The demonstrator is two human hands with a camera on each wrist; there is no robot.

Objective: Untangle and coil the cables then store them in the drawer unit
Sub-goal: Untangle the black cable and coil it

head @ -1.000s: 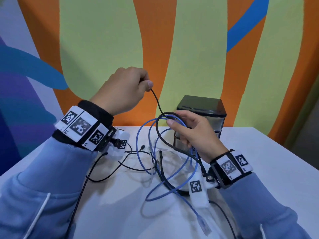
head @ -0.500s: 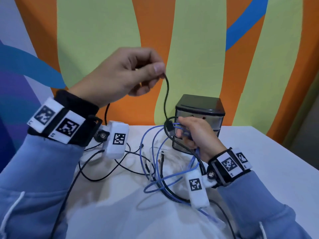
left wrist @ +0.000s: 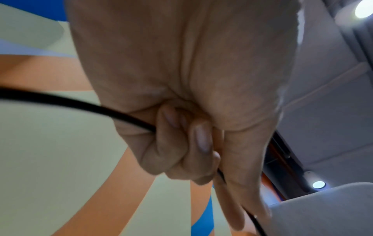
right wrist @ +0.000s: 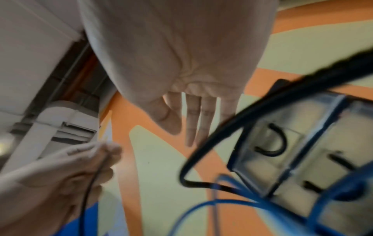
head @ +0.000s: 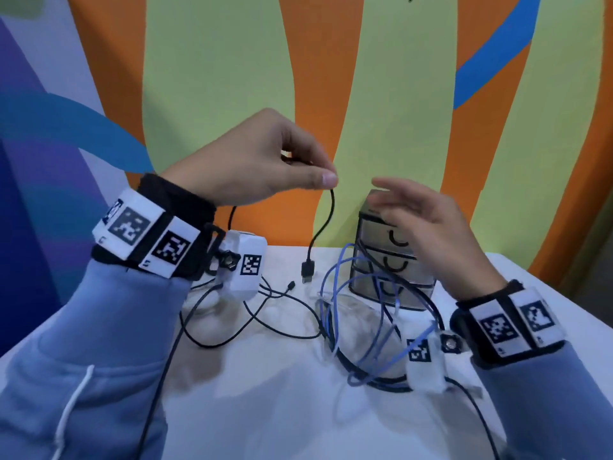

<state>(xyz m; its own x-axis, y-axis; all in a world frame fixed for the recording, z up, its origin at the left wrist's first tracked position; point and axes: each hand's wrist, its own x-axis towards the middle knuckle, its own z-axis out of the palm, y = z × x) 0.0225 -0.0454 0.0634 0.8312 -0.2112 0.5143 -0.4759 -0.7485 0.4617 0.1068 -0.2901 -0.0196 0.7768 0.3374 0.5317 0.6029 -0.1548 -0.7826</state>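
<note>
Black and thin, a USB cable [head: 323, 227] hangs down from the left hand [head: 265, 164], which is up in the air above the white surface [head: 265, 393]. The thumb and fingers of this hand pinch the cable near its end. The flat plug [head: 307, 271] dangles just over the surface. From the left wrist view, the curled fingers [left wrist: 181, 143] wrap round the same black cable [left wrist: 70, 103].

The right hand [head: 431, 234] holds nothing. Its fingers are straight and spread out, and it floats in front of the small drawer unit [head: 381, 260] with the black top and see-through drawers. The right wrist view shows the open fingers [right wrist: 199, 118] too, with the drawer unit [right wrist: 292, 143] close by.

A blue cable [head: 335, 293] and a thicker black cable [head: 345, 356] lie in a messy pile on the surface, just in front of the drawer unit. Some loops lean against the drawers. More thin black cable [head: 265, 313] snakes across the surface to the left of the pile. All three drawers look shut.

The person wears light blue sleeves [head: 99, 360] and wrist bands with black and white square marks [head: 149, 237].
</note>
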